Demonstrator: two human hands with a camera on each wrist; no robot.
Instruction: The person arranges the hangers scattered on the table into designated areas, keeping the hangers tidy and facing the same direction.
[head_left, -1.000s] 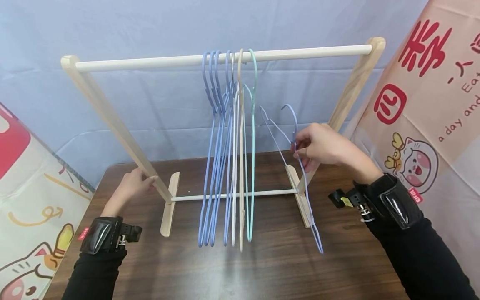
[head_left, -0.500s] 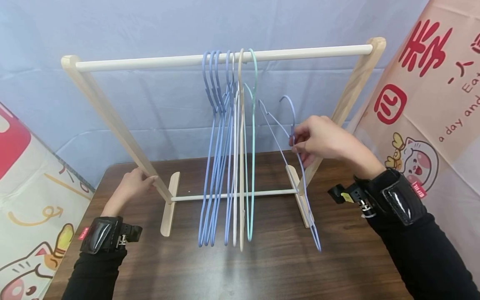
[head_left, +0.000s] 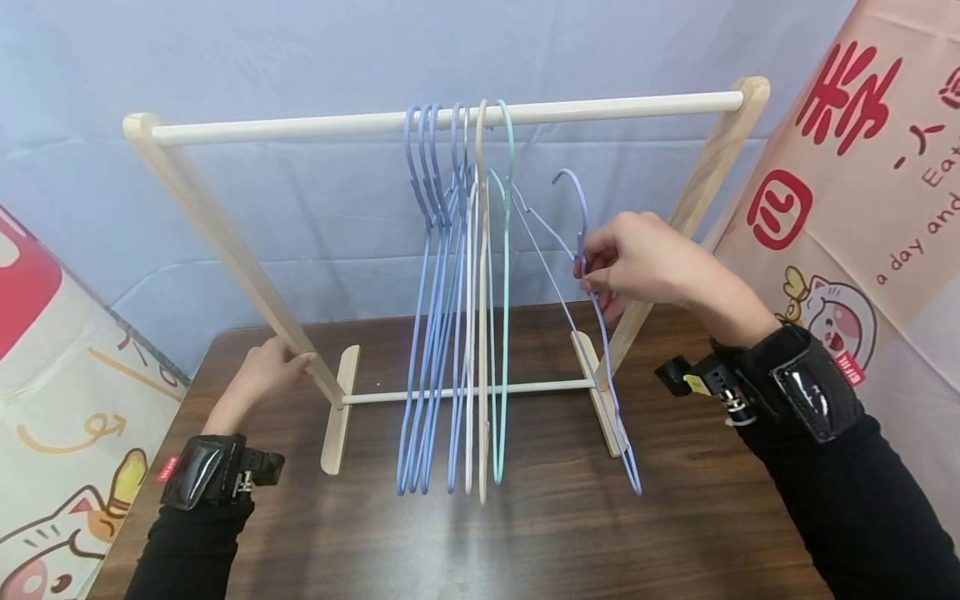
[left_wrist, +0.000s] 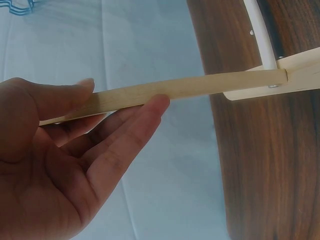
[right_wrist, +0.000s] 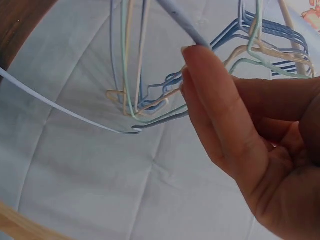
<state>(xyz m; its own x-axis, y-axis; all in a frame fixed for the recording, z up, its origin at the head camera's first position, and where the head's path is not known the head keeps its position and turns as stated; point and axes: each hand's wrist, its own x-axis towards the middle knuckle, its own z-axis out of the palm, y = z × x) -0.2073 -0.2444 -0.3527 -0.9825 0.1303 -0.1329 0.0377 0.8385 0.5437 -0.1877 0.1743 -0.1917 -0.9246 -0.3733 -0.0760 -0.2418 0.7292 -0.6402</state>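
Observation:
My right hand point(head_left: 637, 262) pinches a light blue wire hanger point(head_left: 582, 208) by its shoulder just under the hook, between thumb and fingers. This hanger hangs tilted to the right of the rack's hanger row, its hook below and off the top rail point(head_left: 637, 107). My left hand point(head_left: 266, 371) grips the left wooden post point(head_left: 217, 225) of the clothes rack low down, thumb on one side and fingers on the other, as the left wrist view shows. Hooked at mid-rail are several blue hangers point(head_left: 417, 325), a white hanger point(head_left: 469, 333), a beige hanger point(head_left: 483, 333) and a mint hanger point(head_left: 507, 292).
The rack stands on a dark wooden table point(head_left: 525, 550), with a right post point(head_left: 712, 158), wooden feet point(head_left: 336, 433) and a thin lower bar point(head_left: 555, 385). A pale blue cloth point(head_left: 300, 50) hangs behind. Printed curtains point(head_left: 840, 250) flank both sides.
My right hand has raised the held blue hanger and moved it slightly left, bringing its hook nearer the top rail. The left hand has stayed on the post.

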